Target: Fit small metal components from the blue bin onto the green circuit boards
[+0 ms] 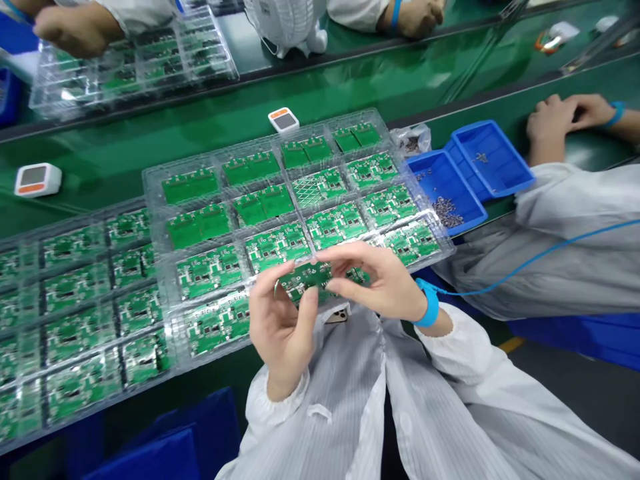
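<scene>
A green circuit board (311,275) is held tilted in front of my body, over the near edge of a clear tray. My left hand (283,323) grips its left end, index finger along the top edge and thumb at the lower face. Over its right part curves my right hand (383,280), index finger on the top edge and thumb near the face; any small part between these fingers is too small to make out. The clear plastic tray (173,320) behind holds many green boards in compartments, some showing components and others plain backs.
Another tray (30,267) of boards lies left. Blue bins (445,193) with small metal parts and a plastic bag (413,139) stand right. Two small white devices (284,120) sit behind. Co-workers' hands (560,120) rest at right and across the bench. A blue cord runs from my right wristband.
</scene>
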A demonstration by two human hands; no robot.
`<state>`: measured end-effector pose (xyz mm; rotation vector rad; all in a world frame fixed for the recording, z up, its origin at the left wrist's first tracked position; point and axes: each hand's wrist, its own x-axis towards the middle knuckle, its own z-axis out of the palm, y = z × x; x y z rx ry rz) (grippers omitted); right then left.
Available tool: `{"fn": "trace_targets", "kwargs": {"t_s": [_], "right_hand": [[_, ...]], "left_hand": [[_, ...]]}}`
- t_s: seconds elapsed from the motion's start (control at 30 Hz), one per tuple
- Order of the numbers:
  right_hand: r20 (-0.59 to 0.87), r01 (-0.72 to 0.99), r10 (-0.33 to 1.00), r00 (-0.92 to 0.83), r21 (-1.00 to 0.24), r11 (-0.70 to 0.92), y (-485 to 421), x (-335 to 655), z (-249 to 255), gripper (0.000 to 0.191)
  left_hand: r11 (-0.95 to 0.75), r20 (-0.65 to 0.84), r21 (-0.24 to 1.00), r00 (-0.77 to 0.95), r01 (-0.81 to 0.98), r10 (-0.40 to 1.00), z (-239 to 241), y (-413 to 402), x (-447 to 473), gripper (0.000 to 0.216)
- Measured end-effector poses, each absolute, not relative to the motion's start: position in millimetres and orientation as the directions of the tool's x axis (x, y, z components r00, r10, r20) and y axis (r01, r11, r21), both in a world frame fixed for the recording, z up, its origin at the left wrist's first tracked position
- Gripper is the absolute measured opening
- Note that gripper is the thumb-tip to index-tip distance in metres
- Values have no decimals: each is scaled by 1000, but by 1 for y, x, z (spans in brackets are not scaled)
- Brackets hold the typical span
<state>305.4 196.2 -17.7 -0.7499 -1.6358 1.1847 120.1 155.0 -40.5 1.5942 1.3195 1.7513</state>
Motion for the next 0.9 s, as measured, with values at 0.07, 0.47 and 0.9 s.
{"fn": "trace_targets", "kwargs": {"t_s": [0.07, 0.47, 0.9], "right_hand": [[316, 13, 872, -373, -938, 345, 208, 315, -8, 30], [173, 498, 947, -271, -817, 292, 400, 346, -36, 40], [74, 758, 789, -610, -238, 608, 377, 339, -13, 61]], "left_hand": [[-433, 472, 876, -194, 211, 860, -41, 153, 117, 52], [-379, 380, 925, -57, 34, 923, -34, 146, 92, 49], [-384, 384, 923, 46, -20, 922, -34, 148, 90, 56]]}}
